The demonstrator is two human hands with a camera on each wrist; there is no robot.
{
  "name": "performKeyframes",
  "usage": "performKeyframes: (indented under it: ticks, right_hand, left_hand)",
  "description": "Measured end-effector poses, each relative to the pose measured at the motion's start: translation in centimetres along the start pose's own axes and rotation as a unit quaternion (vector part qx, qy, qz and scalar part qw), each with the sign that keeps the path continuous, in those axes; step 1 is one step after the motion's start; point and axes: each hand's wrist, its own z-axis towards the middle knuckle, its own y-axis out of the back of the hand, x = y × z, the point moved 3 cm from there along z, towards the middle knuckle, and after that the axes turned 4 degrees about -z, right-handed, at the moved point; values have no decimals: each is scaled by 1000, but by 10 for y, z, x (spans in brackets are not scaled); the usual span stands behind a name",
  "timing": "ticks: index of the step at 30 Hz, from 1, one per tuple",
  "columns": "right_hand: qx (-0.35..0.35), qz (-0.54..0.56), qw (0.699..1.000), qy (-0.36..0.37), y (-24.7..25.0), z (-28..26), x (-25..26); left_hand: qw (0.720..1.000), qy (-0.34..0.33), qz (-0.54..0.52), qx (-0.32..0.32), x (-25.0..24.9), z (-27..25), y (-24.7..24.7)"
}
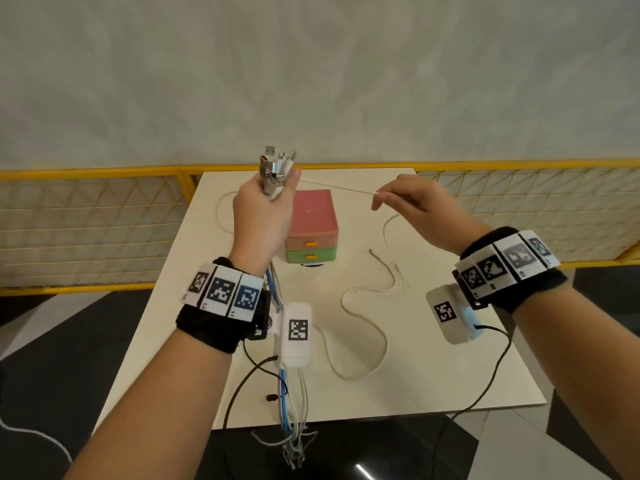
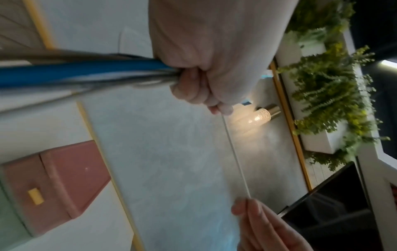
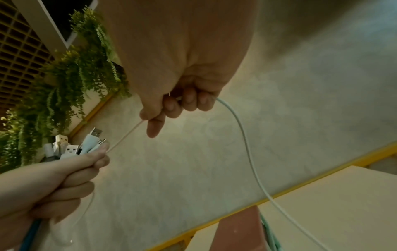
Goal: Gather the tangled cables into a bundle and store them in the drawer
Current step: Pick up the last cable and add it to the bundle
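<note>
My left hand is raised above the table and grips a bundle of cables, plug ends sticking up out of the fist. Blue and white strands hang below that wrist past the table's front edge. A white cable runs taut from the left fist to my right hand, which pinches it between thumb and fingers. Its slack snakes over the table. The small drawer unit, pink above green, stands closed behind my left hand.
The white table ends at a yellow mesh railing at the back. Black wrist-camera leads trail off the front edge. A small dark plug lies near the front edge. Dark floor surrounds the table.
</note>
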Motion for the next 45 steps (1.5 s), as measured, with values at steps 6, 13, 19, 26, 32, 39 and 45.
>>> performKeyframes:
  ticks: [6, 13, 19, 26, 32, 39, 45]
  right_hand:
    - [10, -27, 996, 79, -5, 6, 25]
    - [3, -34, 999, 14, 19, -6, -6]
    - [57, -5, 992, -114, 23, -30, -13]
    - [236, 138, 947, -171, 14, -67, 61]
    - [435, 59, 881, -179, -9, -97, 73]
    - [421, -43, 890, -172, 1, -87, 65]
    - [246, -54, 965, -68, -2, -62, 69]
  left_hand:
    - [980, -84, 58, 170, -20, -19, -28]
    - [992, -18, -115, -49, -17, -1, 12]
    - [993, -33, -102, -56, -13, 0, 27]
    - [996, -6, -89, -32, -8, -5, 25]
    - [995, -10, -75, 59, -5, -20, 18]
    - [979, 34, -84, 185, -12, -38, 7]
    - [958, -8, -101, 269, -28, -50, -1]
